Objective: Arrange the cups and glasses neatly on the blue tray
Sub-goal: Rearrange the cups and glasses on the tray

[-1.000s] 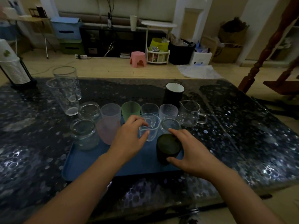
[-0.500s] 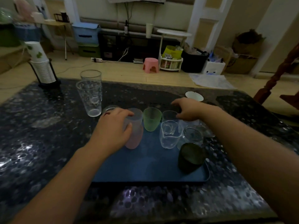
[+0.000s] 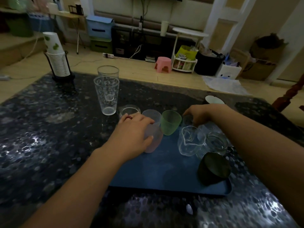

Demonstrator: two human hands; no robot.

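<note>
Dim room, dark speckled glossy counter (image 3: 49, 129) with light wood floor behind it, plus a pink stool (image 3: 163, 64) and storage boxes along the far wall. A rack of stacked paper cups (image 3: 57, 61) sits at the counter's far left corner.

The blue tray (image 3: 164, 170) is right in front. Left hand (image 3: 133, 137) is wrapped around the pale pink frosted cup (image 3: 155, 140) at the tray's left side, fingers curled on it. Right hand (image 3: 199, 115) is farther back, fingers closed down on a small clear glass (image 3: 188, 120) just right of the green cup (image 3: 170, 122).

Also on the tray: a lavender cup (image 3: 152, 114) behind the pink one, a clear pitcher-shaped glass (image 3: 189, 140), a glass jar (image 3: 216, 142) beside it, and a dark cup (image 3: 213, 168) tilted at the front right corner. Everything looks empty.

Two tall clear tumblers (image 3: 107, 94) stand off the tray on the counter to the back left, a short jar (image 3: 130, 111) near them.
</note>
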